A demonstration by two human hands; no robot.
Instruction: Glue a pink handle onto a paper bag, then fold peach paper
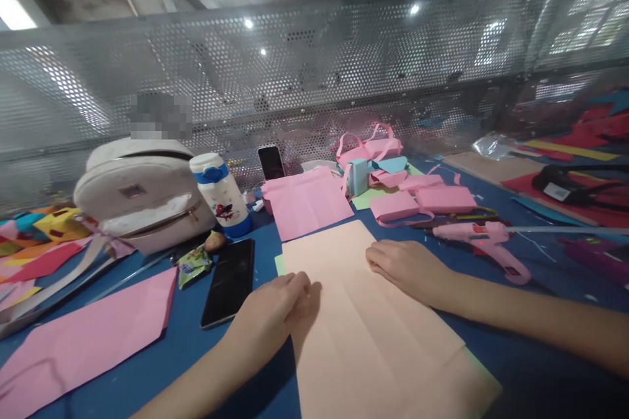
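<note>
A flat, peach-coloured rectangular paper sheet (358, 340) lies on the blue tabletop (147, 366), between the two hands, its long axis running from near to far and its far end leaning slightly left. Faint lines cross its surface. Pale green paper (480, 373) shows from under its near right edge and far left corner.

The left hand (278, 308) rests at the sheet's left edge, so the sheet lies to its right; the fingers are bent and close together. The right hand (405, 265) rests at the right edge, farther out by the far right corner, with the sheet to its left; its fingers are curled too. Both touch the paper, but whether either pinches or merely presses it, I cannot tell.

Farther out, a black rectangular smartphone (229, 285) lies left, just beside the left hand, and a pink plastic glue gun (484, 236) lies right, beyond the right hand. A pink paper sheet (309, 203) lies just past the far end.
</note>
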